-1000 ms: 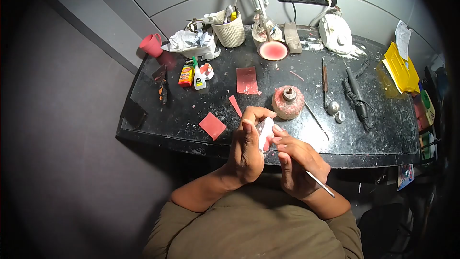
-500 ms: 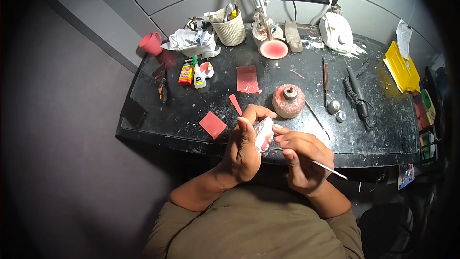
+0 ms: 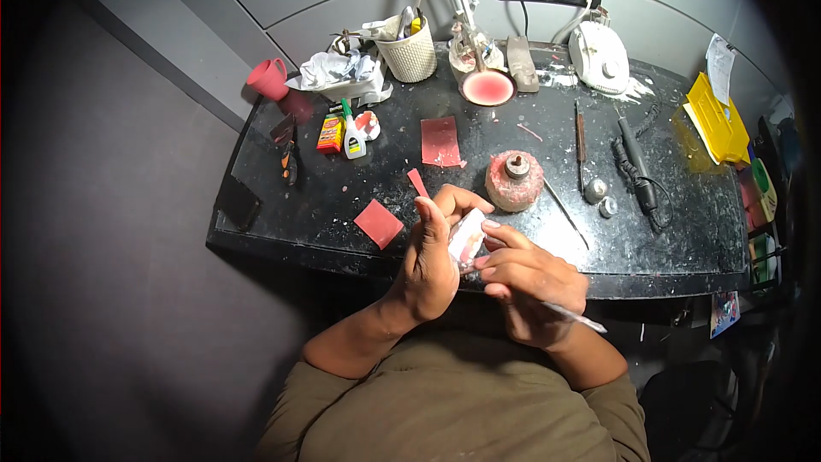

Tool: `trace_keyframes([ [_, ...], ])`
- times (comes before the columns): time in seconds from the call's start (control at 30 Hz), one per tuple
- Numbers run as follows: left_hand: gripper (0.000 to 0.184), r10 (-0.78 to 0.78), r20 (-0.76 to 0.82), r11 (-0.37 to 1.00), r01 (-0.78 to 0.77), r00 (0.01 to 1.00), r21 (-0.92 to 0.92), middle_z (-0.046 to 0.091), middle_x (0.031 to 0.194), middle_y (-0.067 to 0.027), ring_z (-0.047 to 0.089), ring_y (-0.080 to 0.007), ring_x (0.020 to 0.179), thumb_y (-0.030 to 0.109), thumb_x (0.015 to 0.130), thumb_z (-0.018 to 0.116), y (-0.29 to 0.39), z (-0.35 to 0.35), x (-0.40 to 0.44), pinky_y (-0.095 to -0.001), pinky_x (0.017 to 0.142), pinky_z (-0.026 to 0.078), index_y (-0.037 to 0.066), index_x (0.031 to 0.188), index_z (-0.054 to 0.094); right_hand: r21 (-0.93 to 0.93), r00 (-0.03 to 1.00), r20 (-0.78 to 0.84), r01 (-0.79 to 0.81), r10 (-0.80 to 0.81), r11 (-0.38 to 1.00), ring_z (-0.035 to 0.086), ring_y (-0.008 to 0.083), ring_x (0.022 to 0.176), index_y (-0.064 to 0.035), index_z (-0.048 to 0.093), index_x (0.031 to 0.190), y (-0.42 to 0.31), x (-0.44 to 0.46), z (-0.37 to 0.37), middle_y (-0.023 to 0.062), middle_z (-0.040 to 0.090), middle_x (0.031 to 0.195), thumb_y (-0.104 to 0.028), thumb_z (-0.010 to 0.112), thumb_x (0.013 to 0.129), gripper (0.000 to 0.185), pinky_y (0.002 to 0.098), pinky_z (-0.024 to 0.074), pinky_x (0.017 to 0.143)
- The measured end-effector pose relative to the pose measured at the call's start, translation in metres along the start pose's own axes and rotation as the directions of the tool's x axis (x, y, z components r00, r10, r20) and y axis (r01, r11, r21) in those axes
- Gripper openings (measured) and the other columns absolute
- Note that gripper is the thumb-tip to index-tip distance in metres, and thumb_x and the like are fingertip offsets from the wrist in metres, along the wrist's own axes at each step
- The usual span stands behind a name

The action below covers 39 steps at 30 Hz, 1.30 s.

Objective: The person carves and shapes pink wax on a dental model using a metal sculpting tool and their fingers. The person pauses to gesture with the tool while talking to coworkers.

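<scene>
My left hand (image 3: 434, 248) is closed around a white plaster dental model (image 3: 466, 233) with pink wax on it, thumb pointing up. Close against the model's right side, my right hand (image 3: 537, 278) grips a slim wax carving tool (image 3: 575, 316), whose pale handle end sticks out toward the lower right. Fingers hide the tool's working tip. Just beyond the hands stands a wax-crusted spirit burner (image 3: 515, 181). Pink wax sheets lie on the bench, one square piece (image 3: 379, 223) to the left, a larger sheet (image 3: 440, 141) farther back, and a narrow strip (image 3: 416, 181) between them.
A round magnifier lamp (image 3: 487, 87) stands at the back. Right of the burner lie a metal instrument (image 3: 566, 212), a brown-handled tool (image 3: 581, 150) and a corded handpiece (image 3: 637, 162). Glue bottle (image 3: 354, 135), pink mug (image 3: 268, 79) and tool cup (image 3: 409, 53) occupy the left.
The model has turned slightly in my left hand, showing more of its pink side. My right hand has shifted a little left, and the tool's handle end moved with it.
</scene>
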<state>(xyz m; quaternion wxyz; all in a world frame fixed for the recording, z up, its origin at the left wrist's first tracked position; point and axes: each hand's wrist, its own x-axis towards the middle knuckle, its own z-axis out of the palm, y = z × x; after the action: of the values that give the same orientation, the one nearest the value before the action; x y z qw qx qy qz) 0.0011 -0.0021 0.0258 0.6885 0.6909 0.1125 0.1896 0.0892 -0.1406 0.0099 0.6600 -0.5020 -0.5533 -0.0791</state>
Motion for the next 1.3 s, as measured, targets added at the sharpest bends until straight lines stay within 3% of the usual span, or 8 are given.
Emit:
trace_keyframes([
  [0.3, 0.087, -0.168, 0.099, 0.954, 0.187, 0.981, -0.232, 0.065, 0.087, -0.0066, 0.052, -0.0052, 0.06, 0.073, 0.1, 0.006, -0.001, -0.008, 0.005, -0.0171, 0.049, 0.037, 0.002, 0.119, 0.054, -0.002, 0.995, 0.101, -0.021, 0.021, 1.0, 0.073, 0.0365, 0.104, 0.0044, 0.07, 0.096, 0.002, -0.001, -0.006, 0.0164, 0.074, 0.096, 0.002, 0.08, 0.079, 0.02, 0.0446, 0.059, 0.093],
  [0.37, 0.096, -0.174, 0.11, 0.942, 0.198, 0.979, -0.271, 0.067, 0.091, -0.0077, 0.051, -0.0056, 0.054, 0.074, 0.099, 0.004, -0.005, -0.012, 0.007, -0.0174, 0.043, 0.035, 0.0, 0.117, 0.061, 0.232, 0.976, -0.058, -0.19, 0.209, 0.954, 0.073, 0.0335, 0.099, 0.0068, 0.069, 0.098, 0.007, -0.008, -0.01, 0.0192, 0.073, 0.098, 0.0, 0.077, 0.084, 0.017, 0.0468, 0.0574, 0.096],
  [0.5, 0.117, -0.294, 0.132, 0.947, 0.307, 0.947, -0.098, 0.07, 0.082, -0.0083, 0.046, -0.0063, 0.045, 0.081, 0.091, -0.005, 0.003, -0.019, 0.006, -0.0196, 0.037, 0.033, -0.004, 0.108, 0.073, 0.361, 0.949, -0.285, -0.023, 0.134, 0.932, 0.074, 0.0306, 0.081, 0.0075, 0.057, 0.101, 0.013, -0.012, -0.014, 0.0179, 0.068, 0.085, -0.017, 0.071, 0.097, 0.029, 0.0477, 0.0611, 0.086],
  [0.7, 0.125, -0.231, 0.366, 0.899, 0.054, 0.902, 0.435, 0.071, 0.089, -0.011, 0.065, -0.0153, 0.082, 0.081, 0.085, -0.018, 0.0, -0.033, 0.021, -0.0256, 0.084, 0.05, -0.006, 0.095, 0.072, 0.397, 0.964, -0.06, -0.215, 0.259, 0.892, 0.076, 0.0291, 0.086, 0.0083, 0.057, 0.102, 0.007, -0.019, -0.015, 0.0181, 0.071, 0.088, -0.006, 0.07, 0.095, 0.021, 0.0413, 0.062, 0.085],
  [0.77, 0.103, -0.149, 0.404, 0.918, -0.025, 0.903, 0.395, 0.069, 0.086, -0.022, 0.064, -0.0402, 0.086, 0.062, 0.1, -0.012, 0.0, -0.033, 0.021, -0.0402, 0.097, 0.048, -0.004, 0.091, 0.067, 0.112, 0.973, -0.064, -0.213, 0.22, 0.971, 0.076, 0.0292, 0.091, 0.0095, 0.062, 0.103, 0.002, -0.013, -0.014, 0.0192, 0.072, 0.093, 0.0, 0.07, 0.094, 0.016, 0.0382, 0.0611, 0.086],
  [0.9, 0.095, -0.01, 0.367, 0.829, -0.198, 0.93, 0.523, 0.067, 0.078, -0.0208, 0.062, -0.0428, 0.085, 0.058, 0.102, -0.01, 0.019, -0.033, 0.029, -0.0434, 0.094, 0.049, -0.009, 0.096, 0.056, -0.034, 0.994, 0.048, -0.094, 0.096, 0.995, 0.075, 0.0292, 0.093, 0.009, 0.066, 0.103, 0.004, -0.002, -0.014, 0.0208, 0.074, 0.099, 0.004, 0.071, 0.09, 0.015, 0.0352, 0.0607, 0.083],
  [1.0, 0.072, -0.188, 0.576, 0.791, -0.226, 0.795, 0.569, 0.071, 0.105, -0.0195, 0.069, -0.0305, 0.103, 0.049, 0.107, -0.002, 0.019, -0.045, 0.036, -0.0378, 0.108, 0.044, -0.012, 0.143, 0.01, -0.015, 0.997, 0.035, -0.073, 0.073, 0.997, 0.075, 0.0278, 0.092, 0.0047, 0.068, 0.103, 0.005, -0.007, -0.009, 0.0192, 0.074, 0.1, 0.004, 0.074, 0.087, 0.016, 0.034, 0.0603, 0.08],
  [1.3, 0.075, 0.101, 0.526, 0.705, -0.434, 0.844, 0.561, 0.07, 0.098, -0.0169, 0.067, -0.0235, 0.087, 0.053, 0.106, -0.003, 0.009, -0.036, 0.029, -0.0357, 0.097, 0.05, -0.011, 0.143, 0.007, -0.091, 0.999, 0.015, -0.033, 0.034, 0.995, 0.075, 0.0277, 0.091, 0.0031, 0.068, 0.103, 0.003, -0.008, -0.003, 0.0169, 0.075, 0.098, 0.005, 0.075, 0.085, 0.019, 0.0336, 0.0607, 0.079],
])
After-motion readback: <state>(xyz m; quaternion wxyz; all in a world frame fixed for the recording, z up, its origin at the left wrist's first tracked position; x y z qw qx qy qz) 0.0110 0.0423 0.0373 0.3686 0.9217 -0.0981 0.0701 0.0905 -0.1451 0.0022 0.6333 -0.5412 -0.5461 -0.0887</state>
